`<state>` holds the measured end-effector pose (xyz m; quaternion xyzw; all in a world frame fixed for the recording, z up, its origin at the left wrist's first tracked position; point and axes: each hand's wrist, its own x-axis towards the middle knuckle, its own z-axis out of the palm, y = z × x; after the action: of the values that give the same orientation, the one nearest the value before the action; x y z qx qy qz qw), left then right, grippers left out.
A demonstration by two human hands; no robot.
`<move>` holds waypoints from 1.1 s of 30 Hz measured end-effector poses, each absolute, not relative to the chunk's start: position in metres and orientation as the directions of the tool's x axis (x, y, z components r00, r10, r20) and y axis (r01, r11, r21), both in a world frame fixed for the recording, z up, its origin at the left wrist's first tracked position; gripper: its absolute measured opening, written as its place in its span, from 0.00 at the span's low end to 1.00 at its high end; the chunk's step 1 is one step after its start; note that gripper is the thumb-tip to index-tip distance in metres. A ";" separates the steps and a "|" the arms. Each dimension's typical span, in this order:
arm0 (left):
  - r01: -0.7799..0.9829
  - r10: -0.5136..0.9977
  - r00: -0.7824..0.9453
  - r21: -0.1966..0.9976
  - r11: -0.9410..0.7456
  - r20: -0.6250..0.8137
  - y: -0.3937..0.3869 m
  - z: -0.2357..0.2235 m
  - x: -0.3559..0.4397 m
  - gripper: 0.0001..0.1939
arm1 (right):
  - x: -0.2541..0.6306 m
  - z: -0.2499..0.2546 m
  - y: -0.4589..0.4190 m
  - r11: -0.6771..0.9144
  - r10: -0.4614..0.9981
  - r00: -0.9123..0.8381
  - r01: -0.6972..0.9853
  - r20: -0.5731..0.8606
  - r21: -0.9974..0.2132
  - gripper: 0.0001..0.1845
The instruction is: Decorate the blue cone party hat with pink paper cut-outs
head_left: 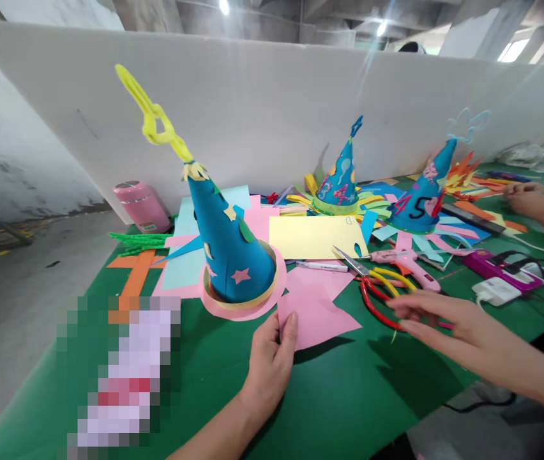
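Observation:
My left hand [274,364] pinches a piece of pink paper [317,319] between thumb and fingers, above the green table. My right hand [449,326] has its thumb and fingers closed at the handles of scissors with red and yellow grips [375,297]. The blades point away to the upper left, slightly parted, over the edge of a pale yellow sheet [301,236]. Just left of the pink piece stands a blue cone hat [234,255] with a pink brim, stars and a yellow pipe-cleaner topper. A white pen [322,266] lies behind the pink paper.
Two more decorated cone hats [336,182] [418,195] stand farther back. A pink glue gun [408,262] and a purple power strip [511,268] with cables lie right. A pink bottle [141,207] is at left. Another person's hands [535,198] are at far right.

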<state>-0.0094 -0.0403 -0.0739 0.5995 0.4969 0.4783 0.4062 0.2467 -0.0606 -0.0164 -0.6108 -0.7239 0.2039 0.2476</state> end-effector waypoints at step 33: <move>0.745 0.802 0.575 0.303 -0.594 0.160 -0.087 -0.072 -0.001 0.31 | 0.287 0.016 -0.027 0.250 0.904 -0.083 0.899 0.420 -0.359 0.15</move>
<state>-0.0012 -0.0869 -0.0719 0.8816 0.4388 0.1410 0.1016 0.2874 -0.0274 0.0162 -0.6125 -0.7358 0.0039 0.2887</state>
